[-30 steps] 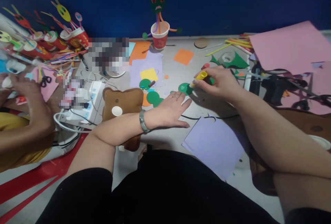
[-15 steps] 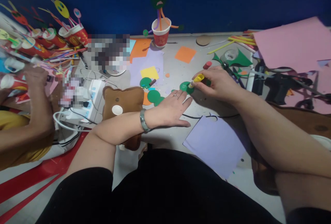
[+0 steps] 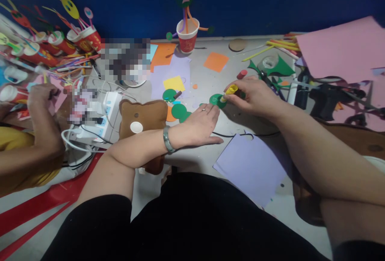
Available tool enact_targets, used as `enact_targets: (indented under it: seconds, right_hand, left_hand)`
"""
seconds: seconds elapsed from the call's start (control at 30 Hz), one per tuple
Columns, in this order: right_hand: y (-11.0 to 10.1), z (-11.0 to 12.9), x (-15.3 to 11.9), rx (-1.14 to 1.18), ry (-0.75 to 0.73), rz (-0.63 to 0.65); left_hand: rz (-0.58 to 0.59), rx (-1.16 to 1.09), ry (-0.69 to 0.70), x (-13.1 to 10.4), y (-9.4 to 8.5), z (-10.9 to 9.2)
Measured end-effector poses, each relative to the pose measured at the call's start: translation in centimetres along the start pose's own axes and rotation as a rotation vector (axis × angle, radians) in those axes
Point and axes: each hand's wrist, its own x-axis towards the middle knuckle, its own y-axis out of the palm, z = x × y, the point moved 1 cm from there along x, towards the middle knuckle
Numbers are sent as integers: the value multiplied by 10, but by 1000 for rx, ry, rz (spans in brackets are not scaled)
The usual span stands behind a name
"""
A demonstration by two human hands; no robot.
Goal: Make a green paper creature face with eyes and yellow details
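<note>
My right hand (image 3: 251,96) pinches a yellow glue stick or crayon (image 3: 231,90), its tip on a small green paper circle (image 3: 216,99). My left hand (image 3: 198,126) lies flat on the table with its fingertips at the lower edge of that circle and holds nothing. Left of it are more green circles (image 3: 179,111), partly over orange paper (image 3: 171,114). A small brown stick (image 3: 178,94) rests on another green circle (image 3: 169,95). A red cap or short red stick (image 3: 242,74) is just behind my right hand.
A red paper cup (image 3: 188,42) with a green paper figure stands at the back. Lilac paper (image 3: 251,168), brown cushions (image 3: 142,118), a power strip (image 3: 104,120), scissors and pink paper (image 3: 339,52) lie around. At the left, another person's hand (image 3: 43,94) is over pink paper.
My left hand's fingers have drawn closer together, its fingertips slightly back from the circle. My right hand has barely moved. The other person's hand has shifted slightly.
</note>
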Motion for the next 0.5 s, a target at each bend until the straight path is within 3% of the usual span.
enact_targets:
  seconds: [0.5]
  right_hand:
    - [-1, 3, 0, -3, 2, 2]
  left_hand:
    - [7, 11, 3, 0, -2, 0]
